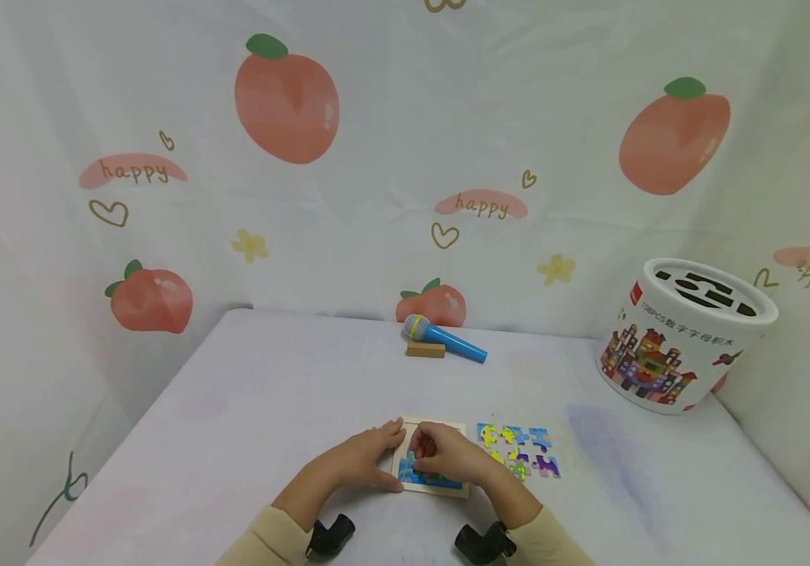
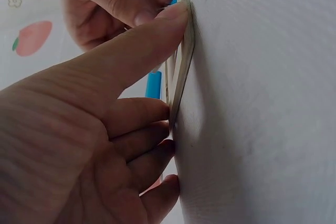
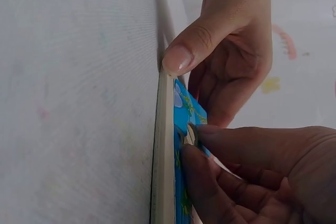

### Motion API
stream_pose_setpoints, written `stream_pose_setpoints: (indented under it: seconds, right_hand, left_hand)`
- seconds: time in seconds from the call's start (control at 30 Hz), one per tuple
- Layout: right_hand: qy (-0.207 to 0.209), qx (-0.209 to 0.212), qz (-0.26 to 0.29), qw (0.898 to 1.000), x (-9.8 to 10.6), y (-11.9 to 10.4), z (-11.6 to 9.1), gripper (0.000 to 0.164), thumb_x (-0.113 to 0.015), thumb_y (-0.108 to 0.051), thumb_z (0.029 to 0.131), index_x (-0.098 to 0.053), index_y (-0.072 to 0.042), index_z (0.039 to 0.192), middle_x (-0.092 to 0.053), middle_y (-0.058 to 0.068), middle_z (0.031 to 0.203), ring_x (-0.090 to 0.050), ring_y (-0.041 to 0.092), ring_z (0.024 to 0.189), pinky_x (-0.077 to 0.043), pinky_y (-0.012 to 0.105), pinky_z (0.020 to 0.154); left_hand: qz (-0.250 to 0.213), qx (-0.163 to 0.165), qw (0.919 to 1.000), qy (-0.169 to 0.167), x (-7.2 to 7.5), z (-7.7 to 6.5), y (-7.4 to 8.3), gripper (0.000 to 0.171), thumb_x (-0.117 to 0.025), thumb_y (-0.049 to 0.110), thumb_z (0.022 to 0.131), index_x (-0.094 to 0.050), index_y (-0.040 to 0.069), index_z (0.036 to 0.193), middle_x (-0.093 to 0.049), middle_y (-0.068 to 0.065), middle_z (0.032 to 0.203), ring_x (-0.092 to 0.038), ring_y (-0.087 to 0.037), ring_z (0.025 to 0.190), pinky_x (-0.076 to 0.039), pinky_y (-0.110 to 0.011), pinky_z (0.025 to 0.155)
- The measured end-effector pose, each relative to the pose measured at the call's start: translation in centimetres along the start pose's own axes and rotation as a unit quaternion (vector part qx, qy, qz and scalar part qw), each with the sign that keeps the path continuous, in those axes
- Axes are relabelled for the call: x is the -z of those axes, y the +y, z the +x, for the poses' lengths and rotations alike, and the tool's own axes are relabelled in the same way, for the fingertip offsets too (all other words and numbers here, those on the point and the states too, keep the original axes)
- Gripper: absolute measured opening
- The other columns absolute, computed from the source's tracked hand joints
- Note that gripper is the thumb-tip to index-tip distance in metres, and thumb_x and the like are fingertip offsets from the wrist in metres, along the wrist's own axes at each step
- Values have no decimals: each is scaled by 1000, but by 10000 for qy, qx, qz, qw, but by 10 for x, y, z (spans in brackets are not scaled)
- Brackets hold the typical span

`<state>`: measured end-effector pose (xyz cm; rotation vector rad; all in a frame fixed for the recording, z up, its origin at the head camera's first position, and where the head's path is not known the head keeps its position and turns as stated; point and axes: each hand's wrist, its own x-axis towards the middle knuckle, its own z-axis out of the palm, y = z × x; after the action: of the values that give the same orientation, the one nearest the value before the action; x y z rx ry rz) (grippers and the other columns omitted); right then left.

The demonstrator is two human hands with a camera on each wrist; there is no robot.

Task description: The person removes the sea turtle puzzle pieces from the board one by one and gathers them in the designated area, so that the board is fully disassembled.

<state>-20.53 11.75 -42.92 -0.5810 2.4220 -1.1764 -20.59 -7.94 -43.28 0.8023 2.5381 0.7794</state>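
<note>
A shallow wooden puzzle tray [image 1: 433, 492] lies flat on the table, with joined blue pieces [image 1: 447, 483] along its near side. My left hand [image 1: 364, 456] rests along the tray's left side; its thumb presses the near corner and the fingertips touch the edge farther back. Over the tray, my right hand [image 1: 456, 456] pinches a small puzzle piece [image 3: 192, 136] between thumb and index finger, close against the blue pieces. In the head view the fingers mostly hide that piece. Several loose puzzle pieces [image 1: 545, 466], blue, yellow and purple, lie right of the tray.
Farther back on the table are a blue toy microphone [image 1: 454, 343] and a small brown wooden block [image 1: 425, 350]. A large white block bucket [image 1: 681, 338] stands at the back right. Behind the table hangs a fruit-printed white cloth [image 1: 377, 220].
</note>
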Motion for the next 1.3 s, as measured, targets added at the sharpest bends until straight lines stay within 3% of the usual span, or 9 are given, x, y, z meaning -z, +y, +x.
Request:
stream_pose_setpoints:
  seconds: [0.47,0.93,1.3]
  right_hand:
    - [-66,-211,1270,9917,6,8,-5,14,-61,-9,89,-55,-1,100,-61,3,81,-62,11,69,-57,27,65]
    - [259,-360,1100,9929,26,32,-34,16,-63,-9,87,-55,1,97,-61,2,77,-60,12,64,-56,26,64]
    - [384,-250,1130,9925,40,41,-59,16,-60,-5,88,-53,5,98,-58,5,79,-61,15,71,-55,26,62]
  left_hand:
    - [59,-3,10000,-62,0,3,1,80,-75,36,76,-40,3,140,-27,-10,153,-27,-35,140,-24,-51,112]
    - [117,130,9998,22,-1,2,4,80,-77,32,75,-40,3,140,-28,-11,153,-27,-33,140,-25,-49,113]
    - [158,170,9997,7,-1,0,4,81,-76,33,75,-40,3,141,-28,-10,153,-27,-32,141,-25,-49,113]
